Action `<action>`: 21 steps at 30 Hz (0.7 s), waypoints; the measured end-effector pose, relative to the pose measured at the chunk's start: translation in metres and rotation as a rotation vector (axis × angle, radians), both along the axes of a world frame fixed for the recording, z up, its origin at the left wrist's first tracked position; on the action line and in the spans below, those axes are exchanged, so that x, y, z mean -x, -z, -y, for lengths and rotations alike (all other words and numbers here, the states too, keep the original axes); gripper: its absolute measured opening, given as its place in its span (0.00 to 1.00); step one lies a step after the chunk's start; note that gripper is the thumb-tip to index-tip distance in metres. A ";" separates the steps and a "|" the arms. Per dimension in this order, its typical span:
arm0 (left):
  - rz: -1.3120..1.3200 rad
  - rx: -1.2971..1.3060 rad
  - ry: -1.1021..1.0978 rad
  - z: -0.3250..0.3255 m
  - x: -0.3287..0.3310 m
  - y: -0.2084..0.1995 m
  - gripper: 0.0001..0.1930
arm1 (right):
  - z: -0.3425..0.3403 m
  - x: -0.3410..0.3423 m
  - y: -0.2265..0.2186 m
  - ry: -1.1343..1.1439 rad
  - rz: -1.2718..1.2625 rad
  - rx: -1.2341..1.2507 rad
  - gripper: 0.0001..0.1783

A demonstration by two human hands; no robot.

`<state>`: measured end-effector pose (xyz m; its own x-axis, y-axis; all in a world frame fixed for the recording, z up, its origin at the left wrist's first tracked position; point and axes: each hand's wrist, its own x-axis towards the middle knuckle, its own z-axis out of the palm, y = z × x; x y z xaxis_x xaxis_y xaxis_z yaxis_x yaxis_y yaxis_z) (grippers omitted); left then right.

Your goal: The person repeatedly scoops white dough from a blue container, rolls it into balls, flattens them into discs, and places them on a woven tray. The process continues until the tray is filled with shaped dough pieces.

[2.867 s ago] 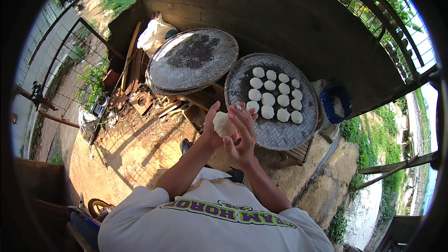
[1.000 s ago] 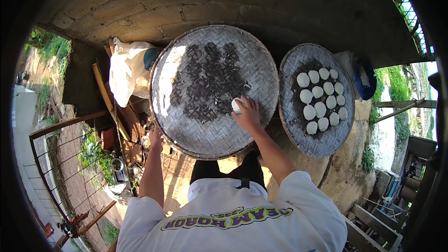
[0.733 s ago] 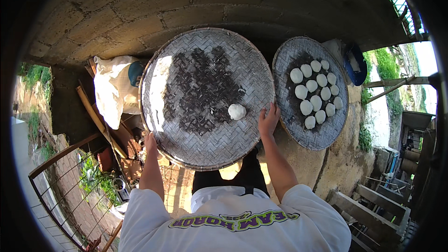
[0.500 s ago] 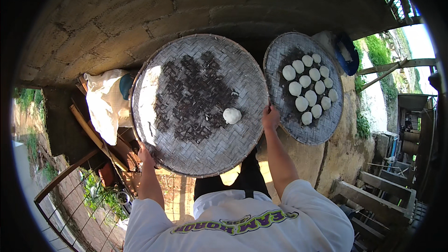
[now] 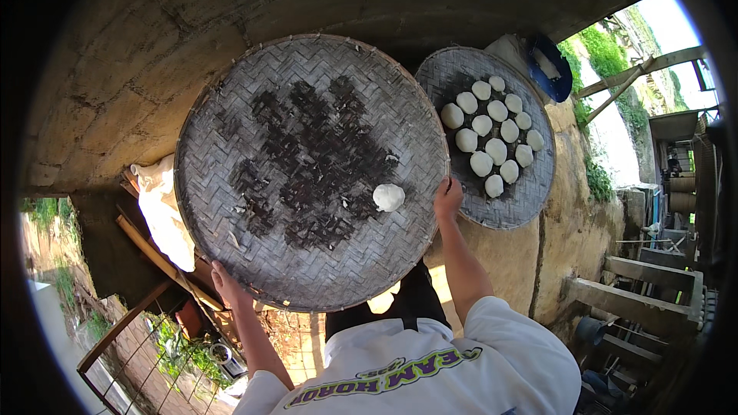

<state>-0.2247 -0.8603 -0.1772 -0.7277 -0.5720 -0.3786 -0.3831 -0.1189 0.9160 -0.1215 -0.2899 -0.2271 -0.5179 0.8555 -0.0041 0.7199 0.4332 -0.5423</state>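
A large round woven bamboo tray point(image 5: 223, 119) with a dark, crusted middle fills the centre of the view. One white round lump point(image 5: 389, 197), like dough, lies on its right part. My left hand point(image 5: 229, 286) is at the tray's lower left rim, its fingers along the edge and partly hidden. At the right rim my right hand point(image 5: 447, 200) grips the edge with fingers wrapped under it. Beyond that hand, a second woven tray point(image 5: 530, 211) bears several white round lumps point(image 5: 496, 151) set close together.
A block wall point(image 5: 115, 92) rises behind the trays. A dark blue basin point(image 5: 560, 77) sits beyond the second tray. On the left are a white sack point(image 5: 163, 211), wooden planks point(image 5: 150, 250) and a wire-mesh fence point(image 5: 146, 353). Concrete beams point(image 5: 638, 303) stand at the right.
The large tray, held in both hands, has shifted left and looks bigger. The lump stays on it. The bright sunlit patch on its left side is gone.
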 end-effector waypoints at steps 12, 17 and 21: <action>0.530 -0.125 0.196 0.057 -0.007 0.131 0.20 | 0.020 -0.004 -0.048 -0.155 0.263 0.009 0.24; 0.571 -0.143 0.274 0.045 -0.038 0.112 0.27 | 0.014 -0.042 -0.062 -0.255 0.154 0.221 0.27; 0.570 -0.072 0.252 0.016 -0.084 0.082 0.29 | -0.004 -0.095 -0.067 -0.359 -0.066 0.341 0.22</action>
<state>-0.1410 -0.8758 -0.2593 -0.5092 -0.3682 -0.7779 -0.8333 -0.0151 0.5526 -0.0261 -0.2862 -0.1601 -0.7879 0.5790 -0.2097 0.5171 0.4371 -0.7359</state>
